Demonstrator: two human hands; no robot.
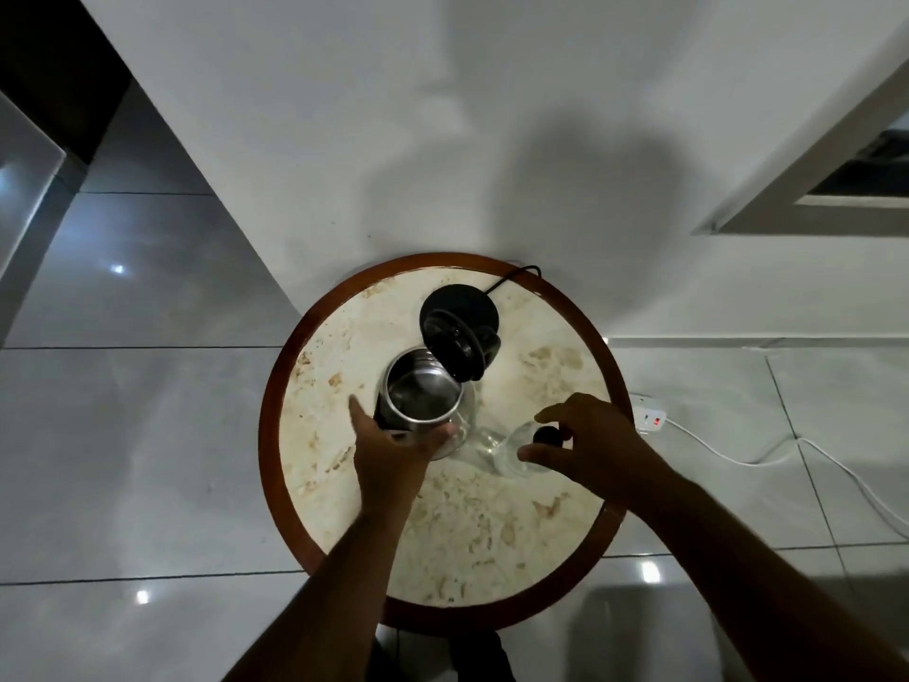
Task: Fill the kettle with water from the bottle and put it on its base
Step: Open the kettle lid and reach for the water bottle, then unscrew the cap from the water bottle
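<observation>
A steel kettle [423, 397] stands on the round marble-topped table [467, 529] with its black lid [455, 348] flipped open toward the wall. My left hand [393, 447] wraps the kettle's near side at the black handle. Behind the kettle lies the black round base [455, 300], bare, with its cord running off the back. Right of the kettle is a clear bottle [506, 450] with a black cap [545, 435]. My right hand [592, 443] pinches that cap from above. I cannot tell whether the bottle holds water.
The table has a brown wooden rim [268, 435] and stands against a white wall. On the glossy tiled floor to the right lies a white power strip [650, 416] with a white cable [738, 460] trailing away.
</observation>
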